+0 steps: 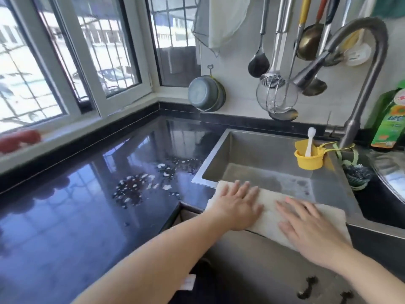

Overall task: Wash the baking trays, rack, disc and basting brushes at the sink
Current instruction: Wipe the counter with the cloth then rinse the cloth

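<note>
1. Plainly, both hands lay flat on a pale cream rectangular cloth (pixel 271 212) draped over the near rim of the stainless-steel sink (pixel 221 153).
2. The left hand (pixel 237 204) rested on the cloth's left end, fingers straight and slightly spread, gripping nothing.
3. The right hand (pixel 311 227) pressed on the cloth's right part, fingers likewise straight and apart, curled round nothing.
4. The sink basin held only a wet, faintly soapy floor; no baking trays, rack or disc showed in it or on the counter.
5. A small yellow plastic cup (pixel 308 157) hung at the sink's far right corner, with a white-handled brush (pixel 309 141) standing upright in it.
6. A curved grey metal tap (pixel 359 69) rose from the far right edge of the sink, its spout pointing down toward the basin.
7. A green dish-soap bottle (pixel 389 119) stood at the far right edge of the counter, beside the tap's base.
8. The glossy black countertop (pixel 72 211) stretched left of the sink, with a patch of white suds and water (pixel 142 185) near the sink's left rim.
9. Ladles and a wire strainer (pixel 276 96) hung on the wall behind the sink, and a grey metal bowl (pixel 206 93) hung left of them.
</note>
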Demonstrator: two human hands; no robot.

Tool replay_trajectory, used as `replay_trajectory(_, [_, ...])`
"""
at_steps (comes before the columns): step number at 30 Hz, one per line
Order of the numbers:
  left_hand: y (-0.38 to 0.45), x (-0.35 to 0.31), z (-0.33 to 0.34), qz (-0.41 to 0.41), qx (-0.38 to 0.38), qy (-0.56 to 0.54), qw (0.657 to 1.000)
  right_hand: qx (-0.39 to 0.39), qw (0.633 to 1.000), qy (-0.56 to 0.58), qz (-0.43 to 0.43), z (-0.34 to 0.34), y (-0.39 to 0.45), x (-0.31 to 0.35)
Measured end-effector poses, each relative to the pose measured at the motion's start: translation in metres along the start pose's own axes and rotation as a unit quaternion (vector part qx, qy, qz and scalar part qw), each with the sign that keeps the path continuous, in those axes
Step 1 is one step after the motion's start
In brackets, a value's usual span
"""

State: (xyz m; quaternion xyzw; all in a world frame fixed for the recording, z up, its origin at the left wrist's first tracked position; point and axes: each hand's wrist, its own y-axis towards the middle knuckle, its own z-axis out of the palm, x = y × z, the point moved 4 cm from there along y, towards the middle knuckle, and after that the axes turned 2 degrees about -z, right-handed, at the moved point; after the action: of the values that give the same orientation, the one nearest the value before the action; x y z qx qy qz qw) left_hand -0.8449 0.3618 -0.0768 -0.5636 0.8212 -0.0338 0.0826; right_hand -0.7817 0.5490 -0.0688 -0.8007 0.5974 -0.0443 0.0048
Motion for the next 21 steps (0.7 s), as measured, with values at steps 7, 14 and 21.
replay_trajectory(7, [-0.111, 0.233, -0.014, -0.181, 0.009, 0.007, 0.983, 0.07, 0.977, 0.062, -0.19, 0.003, 0.132, 0.227])
replay_trajectory(14, [-0.241, 0.317, -0.002, -0.343, -0.026, -0.026, 0.939, 0.137, 0.95, 0.049, -0.274, 0.01, 0.129, 0.362])
replay_trajectory(21, [-0.171, 0.318, -0.014, -0.359, -0.012, -0.038, 0.933, 0.101, 0.975, 0.046, -0.194, 0.018, 0.139, 0.333])
